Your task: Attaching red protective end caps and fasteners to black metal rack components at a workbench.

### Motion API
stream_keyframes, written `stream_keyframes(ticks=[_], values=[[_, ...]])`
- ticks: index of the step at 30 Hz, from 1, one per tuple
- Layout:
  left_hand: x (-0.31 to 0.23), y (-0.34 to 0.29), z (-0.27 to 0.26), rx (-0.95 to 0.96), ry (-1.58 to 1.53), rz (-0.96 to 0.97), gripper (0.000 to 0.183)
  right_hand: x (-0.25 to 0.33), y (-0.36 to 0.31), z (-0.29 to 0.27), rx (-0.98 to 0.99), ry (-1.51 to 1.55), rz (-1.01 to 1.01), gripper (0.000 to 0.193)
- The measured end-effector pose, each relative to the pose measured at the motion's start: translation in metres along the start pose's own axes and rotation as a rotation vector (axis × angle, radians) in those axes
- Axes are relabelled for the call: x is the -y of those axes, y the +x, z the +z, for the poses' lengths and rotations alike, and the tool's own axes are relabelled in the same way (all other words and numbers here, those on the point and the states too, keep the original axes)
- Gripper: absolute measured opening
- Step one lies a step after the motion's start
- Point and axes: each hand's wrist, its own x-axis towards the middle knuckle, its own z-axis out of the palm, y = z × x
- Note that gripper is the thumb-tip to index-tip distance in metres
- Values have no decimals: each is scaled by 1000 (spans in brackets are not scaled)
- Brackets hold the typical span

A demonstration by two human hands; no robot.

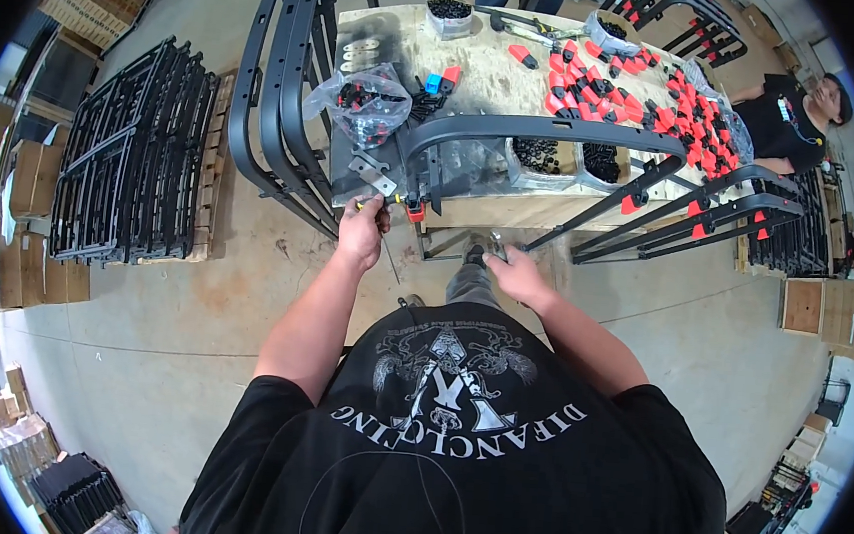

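Observation:
My left hand [361,234] is closed at the table's front left corner, around a thin tool with yellow on its handle [360,206]; its exact kind is unclear. Right beside it, a red plastic clip [416,212] sits at the lower end of a black tubular frame [548,128], which arches over the table's near side. Lower and to the right, my right hand [515,274] is closed on a small metal tool [496,240], mostly hidden by the fingers. A flat metal bracket [374,175] lies on the table just beyond my left hand.
The wooden table [502,77] carries many red clips [586,91], boxes of black fasteners [541,158] and a plastic bag [368,102]. Black frames lean at its left [286,85] and right [722,218]. Stacked frames [135,154] stand farther left. Another person [789,125] is at the right.

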Motion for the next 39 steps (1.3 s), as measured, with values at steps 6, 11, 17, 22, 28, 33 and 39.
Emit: stream_keyframes(ticks=[6, 11, 17, 22, 28, 33, 39], values=[[12, -7, -5, 2, -52, 6, 16, -11, 6, 2, -18, -7, -84, 50], [13, -5, -4, 0, -131, -41, 16, -26, -18, -4, 63, 78, 107, 48], [12, -5, -2, -17, -113, -33, 16, -49, -33, -11, 21, -16, 232, 49], [8, -1, -13, 15, 86, 54, 23, -50, -36, -10, -19, -21, 204, 52], [0, 2, -8, 28, 255, 77, 24, -40, -28, 1, 0, 20, 189, 49], [-10, -11, 18, -134, 240, -82, 28, -13, -16, 12, -21, 26, 9, 37], [-29, -16, 28, -142, 423, -131, 14, 62, 33, 36, 70, 21, -79, 38]])
